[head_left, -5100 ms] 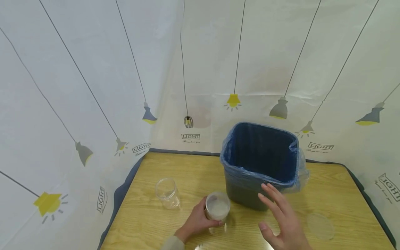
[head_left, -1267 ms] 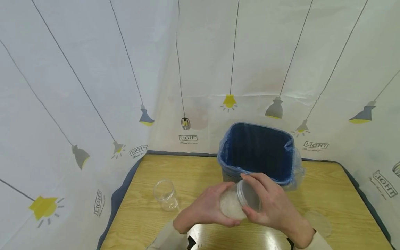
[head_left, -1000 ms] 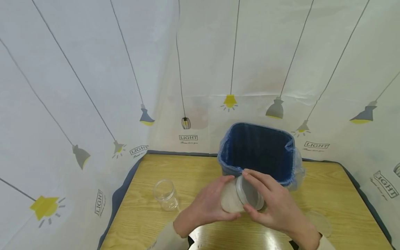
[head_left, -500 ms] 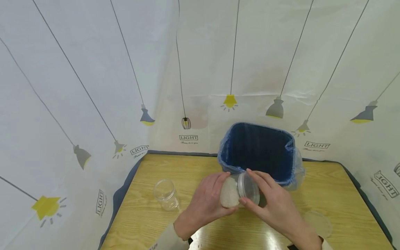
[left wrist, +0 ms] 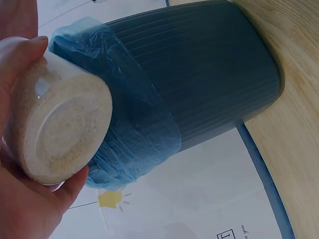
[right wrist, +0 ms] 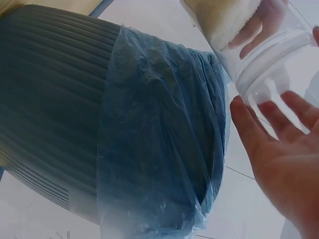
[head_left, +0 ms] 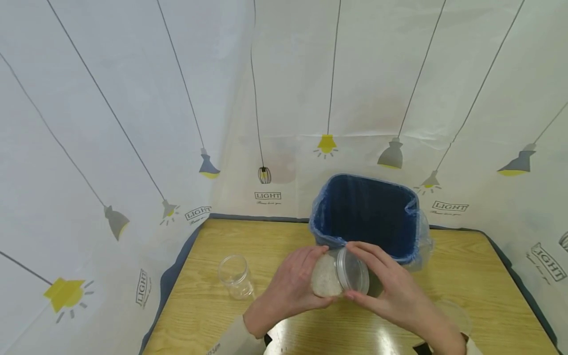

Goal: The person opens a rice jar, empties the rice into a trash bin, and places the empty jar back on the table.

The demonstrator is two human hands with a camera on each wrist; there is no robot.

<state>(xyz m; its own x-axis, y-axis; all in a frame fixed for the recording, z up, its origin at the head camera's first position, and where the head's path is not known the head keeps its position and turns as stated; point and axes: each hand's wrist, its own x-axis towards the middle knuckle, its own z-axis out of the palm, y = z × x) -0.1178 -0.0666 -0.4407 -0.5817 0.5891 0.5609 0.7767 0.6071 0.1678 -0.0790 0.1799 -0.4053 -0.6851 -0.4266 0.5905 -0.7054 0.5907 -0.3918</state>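
Fingers of the left hand (head_left: 290, 283) curl round a jar (head_left: 325, 277) of pale grains while those of the right hand (head_left: 392, 291) grip the rim of its clear lid (head_left: 355, 272), the jar held tipped on its side above the bench (head_left: 204, 320), just in front of the lined bin (left wrist: 209, 64). With the lid on and grains inside, the work at the lid looks unfinished, though whether it wants loosening or tightening cannot be told. Over to the left, an uncovered clear cup (head_left: 241, 283) stands upright with no grains visible, so nothing looks poured there yet, and a pale disc (head_left: 457, 311) lies flat on the right.
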